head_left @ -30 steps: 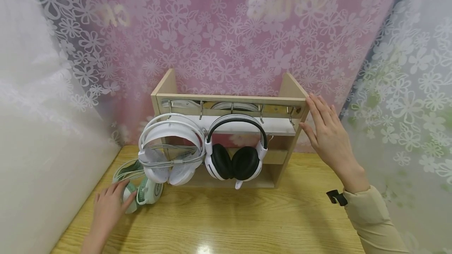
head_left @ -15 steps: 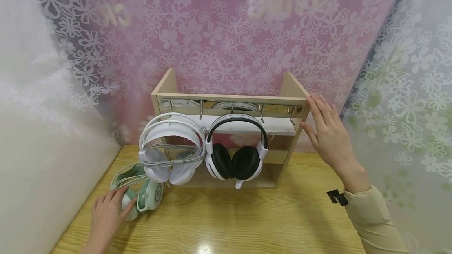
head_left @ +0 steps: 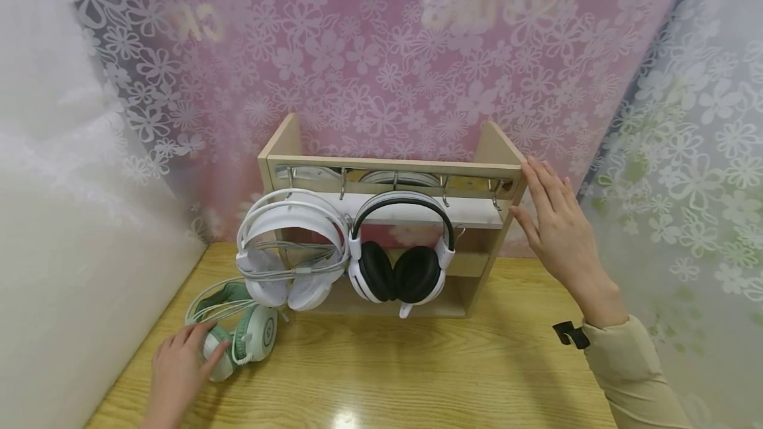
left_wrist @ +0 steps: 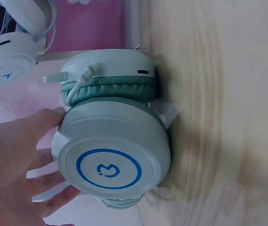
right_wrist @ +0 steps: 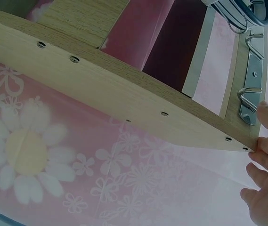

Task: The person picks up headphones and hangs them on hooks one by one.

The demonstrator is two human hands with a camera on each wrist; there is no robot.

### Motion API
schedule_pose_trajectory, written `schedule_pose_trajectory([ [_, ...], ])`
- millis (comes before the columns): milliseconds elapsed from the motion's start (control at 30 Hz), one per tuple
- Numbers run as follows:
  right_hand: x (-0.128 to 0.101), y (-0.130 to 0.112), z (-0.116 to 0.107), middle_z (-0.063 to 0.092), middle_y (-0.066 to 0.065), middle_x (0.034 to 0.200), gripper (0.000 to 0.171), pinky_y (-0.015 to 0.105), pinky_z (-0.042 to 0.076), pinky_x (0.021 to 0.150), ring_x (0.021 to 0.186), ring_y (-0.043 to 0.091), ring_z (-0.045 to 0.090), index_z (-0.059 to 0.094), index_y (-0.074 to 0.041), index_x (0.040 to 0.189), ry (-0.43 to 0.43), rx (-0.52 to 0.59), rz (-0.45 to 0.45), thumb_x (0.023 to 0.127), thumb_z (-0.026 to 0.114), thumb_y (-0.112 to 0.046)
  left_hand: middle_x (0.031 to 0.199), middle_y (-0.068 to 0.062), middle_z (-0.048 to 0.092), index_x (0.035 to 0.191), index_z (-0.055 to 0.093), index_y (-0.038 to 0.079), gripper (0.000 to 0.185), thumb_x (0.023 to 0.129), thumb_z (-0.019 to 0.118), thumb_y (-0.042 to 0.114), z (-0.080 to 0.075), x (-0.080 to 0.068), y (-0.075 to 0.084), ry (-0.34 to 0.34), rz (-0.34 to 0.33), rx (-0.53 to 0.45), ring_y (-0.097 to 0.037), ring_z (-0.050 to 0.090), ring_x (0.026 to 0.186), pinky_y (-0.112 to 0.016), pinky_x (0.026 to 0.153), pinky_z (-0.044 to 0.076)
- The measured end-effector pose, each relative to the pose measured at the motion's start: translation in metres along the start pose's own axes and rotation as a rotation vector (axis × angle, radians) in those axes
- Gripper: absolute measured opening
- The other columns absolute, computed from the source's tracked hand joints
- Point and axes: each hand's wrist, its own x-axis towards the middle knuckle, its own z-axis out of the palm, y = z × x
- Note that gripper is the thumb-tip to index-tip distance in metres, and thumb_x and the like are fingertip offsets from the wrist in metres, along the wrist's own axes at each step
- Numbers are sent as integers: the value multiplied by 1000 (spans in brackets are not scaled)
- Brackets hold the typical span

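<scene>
A white-and-green pair of headphones (head_left: 256, 336) lies on the table at the left, its cable looped over the headband. My left hand (head_left: 181, 364) grips the nearer ear cup (left_wrist: 110, 150), thumb on one side and fingers on the other; part of the fingers is hidden behind the cup. At the upper right corner of a wooden rack (head_left: 393, 165), my right hand (head_left: 559, 234) rests with fairly straight fingers against the side board (right_wrist: 115, 101). White headphones (head_left: 292, 250) with a bundled cable and a white headset (head_left: 401, 270) with black ear pads hang on the rack's front.
Metal hooks (head_left: 496, 194) line the rack's top rail, and the two at the right bear nothing. A white shelf (head_left: 477, 212) runs below them. Flowered curtains (head_left: 381, 51) stand behind and to the right; a pale wall (head_left: 89, 217) borders the table's left side.
The white-and-green headphones have shifted slightly toward the front with my left hand, and the ear cups have turned a little. My right hand stays against the rack.
</scene>
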Motion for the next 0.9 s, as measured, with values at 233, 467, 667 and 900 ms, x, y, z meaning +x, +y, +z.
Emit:
schedule_pose_trajectory([
  [233, 0, 1, 0, 30, 15, 164, 66, 50, 14, 125, 152, 34, 25, 26, -7, 161, -5, 0, -1, 109, 40, -45, 101, -29, 69, 110, 73, 1, 26, 88, 77, 15, -7, 15, -11, -60, -6, -68, -55, 64, 88, -65, 77, 48],
  [467, 0, 2, 0, 29, 13, 165, 70, 51, 14, 125, 153, 32, 23, 27, -6, 160, 5, -5, -4, 108, 32, -53, 113, -32, 68, 116, 68, -5, 26, 97, 67, 14, -9, 32, -27, -80, -38, -137, -55, 63, 101, -66, 81, 49],
  [667, -1, 2, 0, 29, 14, 165, 70, 51, 14, 125, 151, 36, 26, 27, -7, 160, -1, -16, -4, 108, 31, -53, 114, -35, 66, 122, 64, -9, 30, 101, 62, 13, -4, 48, -43, -94, -74, -191, -53, 62, 103, -67, 82, 46],
  [900, 0, 2, 0, 28, 13, 165, 69, 50, 14, 125, 153, 32, 23, 27, -7, 160, 0, -19, -10, 108, 33, -51, 121, -35, 63, 130, 57, -9, 38, 105, 55, 20, 4, 57, -60, -128, -116, -177, -53, 63, 105, -68, 81, 46],
])
